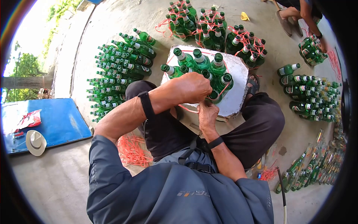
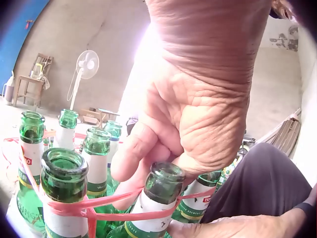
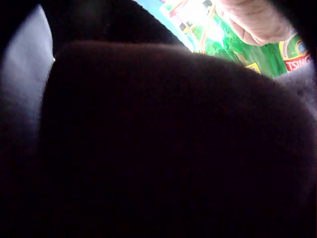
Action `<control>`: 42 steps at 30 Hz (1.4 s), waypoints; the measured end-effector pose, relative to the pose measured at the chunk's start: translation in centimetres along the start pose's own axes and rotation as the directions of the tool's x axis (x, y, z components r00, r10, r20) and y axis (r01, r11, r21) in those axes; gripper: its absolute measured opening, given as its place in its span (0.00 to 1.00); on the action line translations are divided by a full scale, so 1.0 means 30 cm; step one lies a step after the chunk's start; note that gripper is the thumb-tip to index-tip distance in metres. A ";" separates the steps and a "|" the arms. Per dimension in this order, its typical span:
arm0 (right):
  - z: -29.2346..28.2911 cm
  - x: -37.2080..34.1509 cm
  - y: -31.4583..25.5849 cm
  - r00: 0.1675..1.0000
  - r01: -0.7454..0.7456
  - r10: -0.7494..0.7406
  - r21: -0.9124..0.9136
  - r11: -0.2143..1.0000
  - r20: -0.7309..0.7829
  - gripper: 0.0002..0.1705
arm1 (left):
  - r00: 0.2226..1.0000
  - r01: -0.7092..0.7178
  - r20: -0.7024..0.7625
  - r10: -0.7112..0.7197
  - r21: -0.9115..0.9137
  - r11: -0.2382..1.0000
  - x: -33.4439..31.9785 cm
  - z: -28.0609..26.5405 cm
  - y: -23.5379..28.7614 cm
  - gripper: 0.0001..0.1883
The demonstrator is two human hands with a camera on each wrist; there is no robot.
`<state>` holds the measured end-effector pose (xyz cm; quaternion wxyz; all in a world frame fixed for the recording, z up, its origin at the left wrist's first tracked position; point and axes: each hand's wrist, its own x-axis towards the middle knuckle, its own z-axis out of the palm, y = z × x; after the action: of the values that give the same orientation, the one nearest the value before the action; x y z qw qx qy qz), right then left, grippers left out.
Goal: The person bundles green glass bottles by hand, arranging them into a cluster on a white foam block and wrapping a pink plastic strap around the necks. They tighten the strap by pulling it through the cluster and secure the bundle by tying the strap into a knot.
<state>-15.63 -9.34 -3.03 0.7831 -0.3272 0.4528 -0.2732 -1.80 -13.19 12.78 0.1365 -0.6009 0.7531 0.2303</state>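
Green bottles (image 1: pixel 199 59) stand grouped on a white block (image 1: pixel 236 71). Pink strap (image 1: pixel 225 89) (image 2: pixel 114 203) runs around their necks. Above the nearest bottles, my left hand (image 1: pixel 194 87) (image 2: pixel 198 104) has its fingers curled at the strap, close to a bottle neck (image 2: pixel 163 183). Just below it in the head view, my right hand (image 1: pixel 208 115) (image 2: pixel 242 228) pinches the strap against the near side of the group. The fingertips of both hands are partly hidden. Dark shapes block most of the right wrist view; part of a hand (image 3: pixel 257 22) shows beside green glass.
Strapped bottle bundles (image 1: pixel 214 33) stand beyond the block. Many loose bottles stand at left (image 1: pixel 123 71) and right (image 1: pixel 309 93). Pink strap heaps (image 1: pixel 134 149) lie on the floor. A blue board (image 1: pixel 56 119) bears a hat (image 1: pixel 36 142). Another person (image 1: pixel 298 15) handles bottles at top right.
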 end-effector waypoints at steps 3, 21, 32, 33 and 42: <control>-0.001 -0.003 -0.005 1.000 -0.019 0.020 -0.017 1.000 0.014 0.18 | 0.997 -0.051 -0.063 0.053 0.031 0.998 0.004 0.007 -0.007 0.07; -0.031 -0.038 -0.012 0.952 -0.193 0.159 0.107 0.975 0.260 0.10 | 0.995 -0.058 -0.090 0.052 -0.074 0.996 -0.038 0.001 -0.039 0.07; -0.036 -0.063 -0.109 0.901 -0.373 0.236 0.377 0.848 0.363 0.10 | 0.988 0.025 -0.146 -0.051 -0.175 0.984 -0.062 0.041 -0.069 0.06; -0.042 -0.059 -0.111 0.894 -0.384 0.239 0.372 0.845 0.380 0.10 | 0.987 0.037 -0.146 -0.064 -0.182 0.983 -0.063 0.044 -0.069 0.06; -0.002 -0.087 -0.129 0.961 -0.174 0.111 0.243 0.954 0.254 0.10 | 0.984 -0.027 -0.178 0.004 -0.128 0.991 -0.087 0.047 -0.093 0.11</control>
<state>-17.36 -9.94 1.27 0.8858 -0.2167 0.3382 -0.2322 1.41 -10.74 12.34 0.0280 -0.6209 0.7503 0.2254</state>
